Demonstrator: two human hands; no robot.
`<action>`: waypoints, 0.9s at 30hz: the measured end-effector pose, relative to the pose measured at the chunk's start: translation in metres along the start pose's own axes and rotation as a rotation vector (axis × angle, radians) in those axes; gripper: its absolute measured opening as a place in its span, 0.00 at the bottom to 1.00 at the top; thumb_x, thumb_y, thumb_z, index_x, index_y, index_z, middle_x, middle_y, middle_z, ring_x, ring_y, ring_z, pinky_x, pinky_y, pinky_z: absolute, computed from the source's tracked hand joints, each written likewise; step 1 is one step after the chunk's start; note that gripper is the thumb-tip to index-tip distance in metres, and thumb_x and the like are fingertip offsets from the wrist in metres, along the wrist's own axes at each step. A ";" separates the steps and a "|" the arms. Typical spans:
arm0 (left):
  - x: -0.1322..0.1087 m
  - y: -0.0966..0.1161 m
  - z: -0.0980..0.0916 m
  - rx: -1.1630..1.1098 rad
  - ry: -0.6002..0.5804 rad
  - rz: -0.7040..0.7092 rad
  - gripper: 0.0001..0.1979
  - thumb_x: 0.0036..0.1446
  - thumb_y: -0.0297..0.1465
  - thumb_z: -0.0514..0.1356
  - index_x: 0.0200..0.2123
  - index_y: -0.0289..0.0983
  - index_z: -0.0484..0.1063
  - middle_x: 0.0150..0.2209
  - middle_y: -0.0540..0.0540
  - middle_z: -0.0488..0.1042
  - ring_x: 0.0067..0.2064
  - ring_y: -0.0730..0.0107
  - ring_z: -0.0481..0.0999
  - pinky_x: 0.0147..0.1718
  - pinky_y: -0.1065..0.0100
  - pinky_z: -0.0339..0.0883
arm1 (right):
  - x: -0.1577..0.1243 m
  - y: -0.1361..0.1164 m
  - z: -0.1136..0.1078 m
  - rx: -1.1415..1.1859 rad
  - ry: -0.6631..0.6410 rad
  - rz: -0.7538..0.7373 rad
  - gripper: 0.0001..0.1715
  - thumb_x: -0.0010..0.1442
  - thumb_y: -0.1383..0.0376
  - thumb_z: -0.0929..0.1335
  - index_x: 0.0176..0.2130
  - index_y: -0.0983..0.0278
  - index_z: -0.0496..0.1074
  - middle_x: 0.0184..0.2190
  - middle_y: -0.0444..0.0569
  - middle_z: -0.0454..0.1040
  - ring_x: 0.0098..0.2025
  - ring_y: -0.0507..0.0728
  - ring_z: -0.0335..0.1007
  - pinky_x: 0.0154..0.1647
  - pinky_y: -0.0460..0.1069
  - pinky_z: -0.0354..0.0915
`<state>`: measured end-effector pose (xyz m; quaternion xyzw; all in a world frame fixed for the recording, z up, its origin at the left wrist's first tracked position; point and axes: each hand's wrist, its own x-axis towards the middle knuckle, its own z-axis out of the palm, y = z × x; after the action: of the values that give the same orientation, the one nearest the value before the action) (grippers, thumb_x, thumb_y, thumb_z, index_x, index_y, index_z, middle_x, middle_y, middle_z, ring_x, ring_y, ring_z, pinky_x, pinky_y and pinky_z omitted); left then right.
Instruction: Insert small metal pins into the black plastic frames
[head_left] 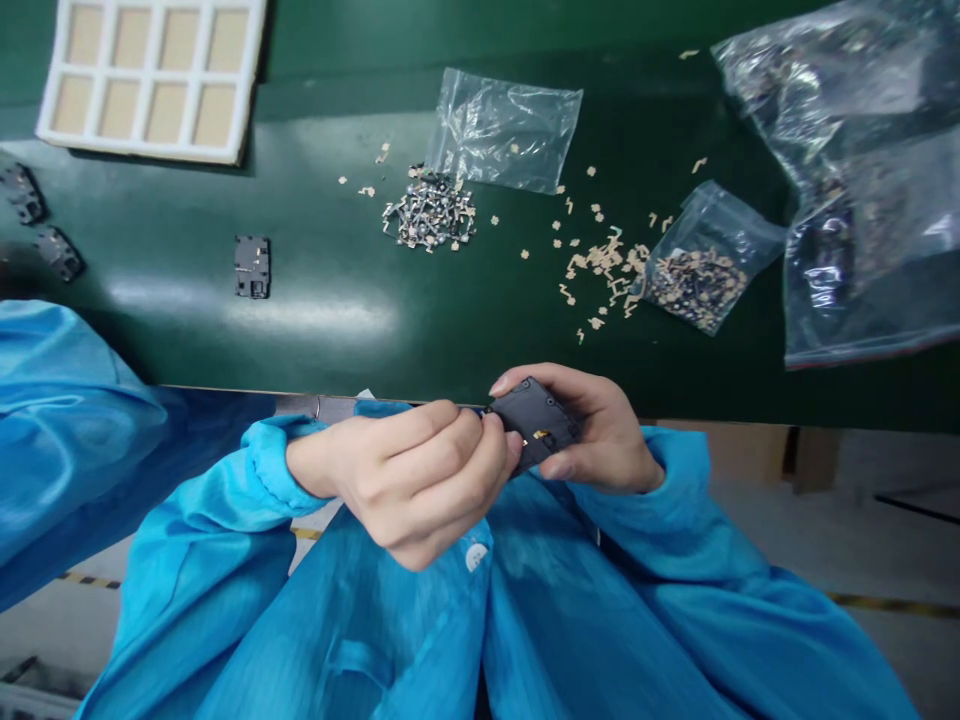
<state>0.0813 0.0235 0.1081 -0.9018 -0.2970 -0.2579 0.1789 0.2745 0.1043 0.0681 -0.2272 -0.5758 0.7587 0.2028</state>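
My left hand (401,480) and my right hand (592,430) meet just off the near edge of the green table. My right hand grips a black plastic housing (534,420) by its sides, and a small gold-coloured contact (540,436) shows on its face. At the housing's edge, the fingertips of my left hand pinch together on something small. Those fingers hide it, so I cannot tell what it is. Both cuffs are blue.
On the green table (337,345) lie a metal-and-beige parts pile (430,212), loose beige clips (604,262), several plastic bags (847,190), black housings (252,267) and a white tray (154,80). Another blue sleeve (64,420) lies at far left. Cardboard (750,450) stands beyond the table's edge at right.
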 end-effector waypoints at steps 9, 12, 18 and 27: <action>0.000 0.001 -0.002 -0.021 -0.043 -0.017 0.09 0.61 0.25 0.57 0.35 0.33 0.79 0.34 0.47 0.80 0.36 0.70 0.80 0.35 0.72 0.80 | -0.001 -0.003 -0.002 0.021 -0.025 0.020 0.27 0.49 0.48 0.75 0.42 0.62 0.74 0.35 0.46 0.76 0.35 0.52 0.74 0.40 0.45 0.73; 0.001 0.001 -0.003 -0.054 -0.064 -0.037 0.10 0.62 0.25 0.56 0.36 0.31 0.78 0.36 0.45 0.80 0.38 0.68 0.80 0.36 0.69 0.79 | -0.001 -0.002 -0.002 0.007 -0.015 0.015 0.27 0.49 0.47 0.75 0.42 0.62 0.74 0.35 0.47 0.76 0.36 0.52 0.74 0.41 0.46 0.73; 0.005 0.000 -0.001 -0.140 -0.086 -0.108 0.09 0.61 0.24 0.57 0.38 0.26 0.77 0.38 0.39 0.79 0.39 0.63 0.79 0.35 0.65 0.76 | -0.002 -0.003 -0.003 -0.036 0.057 0.017 0.27 0.47 0.46 0.76 0.40 0.60 0.75 0.34 0.46 0.76 0.34 0.53 0.74 0.39 0.46 0.72; -0.012 0.005 0.015 -0.519 0.126 -0.558 0.26 0.59 0.44 0.61 0.52 0.31 0.68 0.43 0.36 0.78 0.43 0.62 0.80 0.39 0.65 0.78 | -0.006 -0.008 -0.001 -0.013 0.081 -0.015 0.25 0.47 0.47 0.76 0.40 0.59 0.75 0.34 0.46 0.78 0.33 0.54 0.76 0.35 0.46 0.74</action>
<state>0.0809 0.0214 0.0885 -0.7841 -0.4441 -0.4183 -0.1142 0.2802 0.1040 0.0762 -0.2548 -0.5735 0.7437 0.2303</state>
